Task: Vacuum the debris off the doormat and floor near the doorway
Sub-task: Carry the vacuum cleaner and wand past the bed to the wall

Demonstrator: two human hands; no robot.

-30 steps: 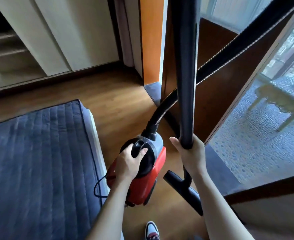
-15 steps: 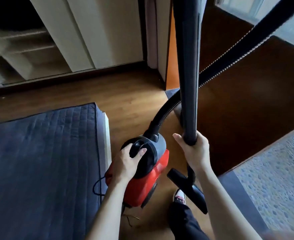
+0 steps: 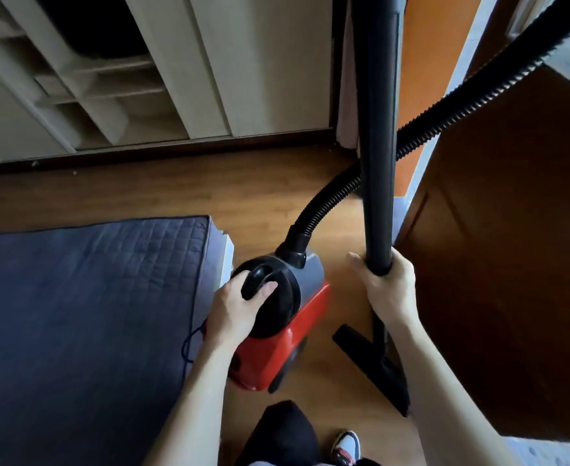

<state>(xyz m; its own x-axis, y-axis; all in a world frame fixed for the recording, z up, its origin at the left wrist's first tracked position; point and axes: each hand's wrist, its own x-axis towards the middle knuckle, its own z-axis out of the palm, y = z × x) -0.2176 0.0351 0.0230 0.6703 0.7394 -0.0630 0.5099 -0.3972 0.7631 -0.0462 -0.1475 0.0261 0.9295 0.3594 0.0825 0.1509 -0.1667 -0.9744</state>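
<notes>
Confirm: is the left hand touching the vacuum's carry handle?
Touching. The head view shows the left hand wrapped round the black handle on top of the red vacuum, with no gap.

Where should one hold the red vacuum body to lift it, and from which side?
The black carry handle on top of the red canister vacuum, reached from above: it arches over the lid, and the left hand wraps it there.

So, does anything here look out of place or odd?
Nothing looks broken or spilled. The red vacuum looks tilted under the left hand gripping its handle, and its hose crosses behind the wand the right hand holds. A few pale specks dot the dark wardrobe sill.
</notes>
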